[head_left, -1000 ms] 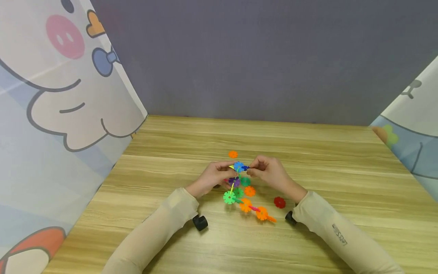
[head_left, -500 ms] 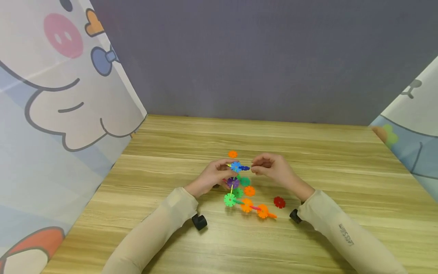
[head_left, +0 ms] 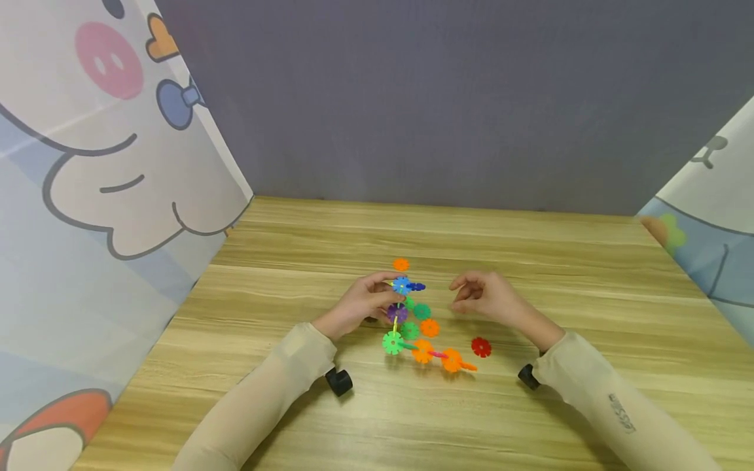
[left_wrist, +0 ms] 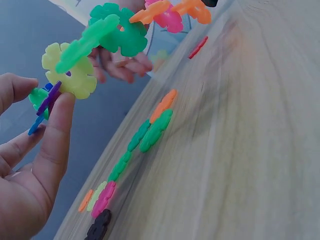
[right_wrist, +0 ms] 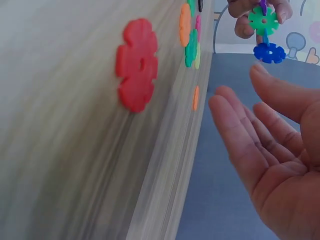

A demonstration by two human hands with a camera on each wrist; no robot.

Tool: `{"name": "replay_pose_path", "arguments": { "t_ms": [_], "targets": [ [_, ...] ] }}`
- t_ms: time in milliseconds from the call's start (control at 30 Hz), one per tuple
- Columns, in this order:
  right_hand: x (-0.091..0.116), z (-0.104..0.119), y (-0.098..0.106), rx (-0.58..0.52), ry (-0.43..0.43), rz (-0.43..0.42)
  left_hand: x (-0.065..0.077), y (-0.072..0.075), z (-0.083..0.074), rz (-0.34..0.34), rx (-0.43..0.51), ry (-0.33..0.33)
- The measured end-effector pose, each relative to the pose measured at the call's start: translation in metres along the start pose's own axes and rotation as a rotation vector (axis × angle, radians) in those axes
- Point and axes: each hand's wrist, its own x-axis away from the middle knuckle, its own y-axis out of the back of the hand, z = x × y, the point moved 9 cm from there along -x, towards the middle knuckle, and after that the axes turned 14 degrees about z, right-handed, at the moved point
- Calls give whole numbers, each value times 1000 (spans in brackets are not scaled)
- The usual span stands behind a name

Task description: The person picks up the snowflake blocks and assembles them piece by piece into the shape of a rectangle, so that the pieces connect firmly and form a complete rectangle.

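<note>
My left hand (head_left: 360, 304) pinches a chain of interlocking plastic snowflake discs between thumb and fingers. At its top, by my fingertips, sit a light blue disc (head_left: 402, 286) and a dark blue disc (head_left: 417, 286) pointing right. Below them the chain runs through a purple disc (head_left: 397, 313) and a bright green disc (head_left: 393, 343). From there it bends right to an orange disc (head_left: 451, 360). The left wrist view shows a pale yellow disc (left_wrist: 80, 82) close to my fingers. My right hand (head_left: 491, 299) hovers to the right of the chain, fingers loosely bent, holding nothing.
Loose discs lie on the wooden table (head_left: 565, 288): a red one (head_left: 481, 347) below my right hand, an orange one (head_left: 401, 264) farther back, and several more under the chain. A grey panel (head_left: 436, 104) stands behind the table, with cartoon-printed sheets at both sides.
My right hand has let go of the dark blue disc and drawn away to the right. The left hand, with the chain, has shifted slightly left.
</note>
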Motion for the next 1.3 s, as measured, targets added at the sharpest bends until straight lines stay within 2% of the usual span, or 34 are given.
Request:
{"name": "replay_pose_path", "arguments": {
  "t_ms": [133, 233, 633, 833, 1100, 1300],
  "targets": [
    [6, -10, -4, -48, -63, 93, 2, 1, -1, -7, 3, 1],
    [12, -17, -8, -44, -107, 151, 3, 3, -2, -16, 0, 1],
    [37, -34, -19, -38, -169, 276, 7, 3, -6, -41, 11, 3],
    [43, -36, -25, -17, -165, 283, 8, 5, -5, -39, 2, -7],
    [42, -35, -28, 35, -178, 247, 8, 8, -2, -51, -3, 0],
    [42, -36, -29, 22, -194, 249, 8, 5, -4, -40, 7, -3]
  ]
}}
